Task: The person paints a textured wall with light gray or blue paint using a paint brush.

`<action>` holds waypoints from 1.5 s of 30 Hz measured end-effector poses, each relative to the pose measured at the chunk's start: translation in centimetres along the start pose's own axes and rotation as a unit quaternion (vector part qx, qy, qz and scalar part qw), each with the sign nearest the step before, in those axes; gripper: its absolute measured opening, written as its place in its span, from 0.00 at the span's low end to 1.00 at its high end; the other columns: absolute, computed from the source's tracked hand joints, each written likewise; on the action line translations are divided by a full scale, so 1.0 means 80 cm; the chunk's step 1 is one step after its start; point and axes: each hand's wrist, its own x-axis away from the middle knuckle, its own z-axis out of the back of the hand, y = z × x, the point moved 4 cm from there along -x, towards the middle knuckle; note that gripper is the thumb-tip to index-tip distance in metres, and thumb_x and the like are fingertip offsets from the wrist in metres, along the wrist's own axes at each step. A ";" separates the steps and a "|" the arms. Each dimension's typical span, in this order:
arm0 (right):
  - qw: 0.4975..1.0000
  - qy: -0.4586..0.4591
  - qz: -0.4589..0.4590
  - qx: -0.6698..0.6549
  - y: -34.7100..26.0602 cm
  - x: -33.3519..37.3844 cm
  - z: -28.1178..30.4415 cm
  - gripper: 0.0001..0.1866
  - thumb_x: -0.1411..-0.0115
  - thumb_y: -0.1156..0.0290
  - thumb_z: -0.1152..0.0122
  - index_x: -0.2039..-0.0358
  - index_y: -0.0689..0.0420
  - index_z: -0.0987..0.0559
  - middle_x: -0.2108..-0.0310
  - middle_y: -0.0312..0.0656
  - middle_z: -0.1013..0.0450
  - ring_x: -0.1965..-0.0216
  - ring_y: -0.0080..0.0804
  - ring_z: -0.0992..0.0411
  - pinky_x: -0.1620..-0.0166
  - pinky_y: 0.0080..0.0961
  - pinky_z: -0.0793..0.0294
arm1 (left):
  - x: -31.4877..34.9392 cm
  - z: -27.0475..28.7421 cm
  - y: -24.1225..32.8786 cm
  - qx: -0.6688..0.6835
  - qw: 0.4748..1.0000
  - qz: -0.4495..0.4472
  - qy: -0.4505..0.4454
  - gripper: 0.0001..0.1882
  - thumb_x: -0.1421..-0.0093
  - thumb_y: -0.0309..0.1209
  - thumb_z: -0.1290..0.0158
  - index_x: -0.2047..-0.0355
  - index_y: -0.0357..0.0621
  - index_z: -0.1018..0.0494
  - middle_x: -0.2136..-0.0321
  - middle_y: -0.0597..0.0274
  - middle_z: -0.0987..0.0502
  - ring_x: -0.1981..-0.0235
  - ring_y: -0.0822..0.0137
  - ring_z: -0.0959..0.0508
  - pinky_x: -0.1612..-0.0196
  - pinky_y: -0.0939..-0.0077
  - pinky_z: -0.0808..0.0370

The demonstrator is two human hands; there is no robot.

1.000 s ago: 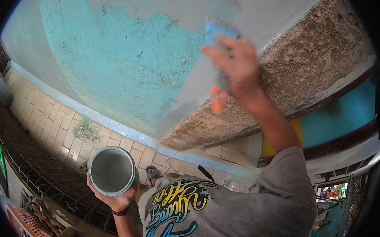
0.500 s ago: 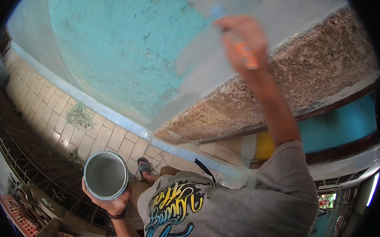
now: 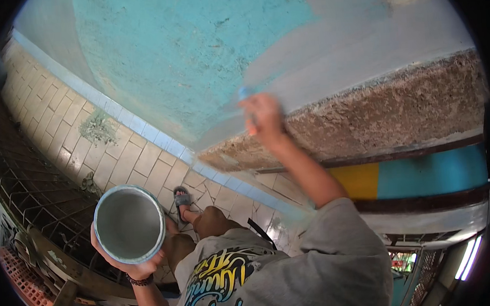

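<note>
Two colours, turquoise and grey, shared the wall (image 3: 195, 50), bordered by a rough brown band (image 3: 387, 109). The right hand (image 3: 264, 117), blurred, gripped the brush (image 3: 244, 92) near where they met; whether its bristles touched the surface, I couldn't tell. The left hand (image 3: 137, 268) was closed around the pot (image 3: 109, 218), held mouth-up, well apart from the wall. Blue tiles (image 3: 124, 116) edged the wall's foot, with cream tiles (image 3: 129, 158) beyond.

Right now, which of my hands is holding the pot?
Your left hand cradles the pot; your right hand grips a blurred blue-and-orange tool.
</note>
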 end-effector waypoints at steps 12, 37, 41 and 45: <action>0.988 -0.123 -0.023 0.088 -0.004 0.119 -0.175 0.08 0.61 0.69 0.35 0.75 0.47 0.19 0.65 0.37 0.27 0.62 0.40 0.30 0.61 0.36 0.33 | -0.022 -0.012 -0.011 0.009 0.999 0.007 -0.040 0.68 0.69 0.56 0.28 0.37 0.38 0.56 0.45 0.44 0.37 0.47 0.52 0.29 0.46 0.56 0.28; 0.978 0.203 0.033 0.032 -0.024 -0.141 0.238 0.05 0.51 0.69 0.41 0.72 0.52 0.20 0.70 0.42 0.26 0.67 0.39 0.28 0.63 0.35 0.31 | -0.026 -0.007 -0.004 0.033 0.998 0.030 -0.044 0.67 0.67 0.55 0.28 0.37 0.37 0.58 0.45 0.46 0.36 0.47 0.55 0.29 0.46 0.59 0.29; 0.926 0.262 0.107 0.248 -0.020 -0.126 0.206 0.07 0.51 0.62 0.42 0.75 0.49 0.20 0.70 0.39 0.25 0.68 0.35 0.27 0.66 0.32 0.33 | -0.028 -0.013 -0.004 0.047 0.997 0.017 -0.058 0.67 0.67 0.53 0.28 0.37 0.38 0.59 0.45 0.45 0.36 0.47 0.54 0.29 0.46 0.59 0.30; 0.988 -0.017 0.094 0.123 -0.023 -0.025 0.000 0.04 0.54 0.72 0.41 0.76 0.49 0.21 0.72 0.39 0.29 0.64 0.41 0.29 0.60 0.38 0.31 | -0.037 -0.023 0.012 0.084 0.993 0.012 -0.084 0.68 0.68 0.55 0.28 0.37 0.38 0.59 0.45 0.46 0.36 0.47 0.54 0.29 0.47 0.59 0.30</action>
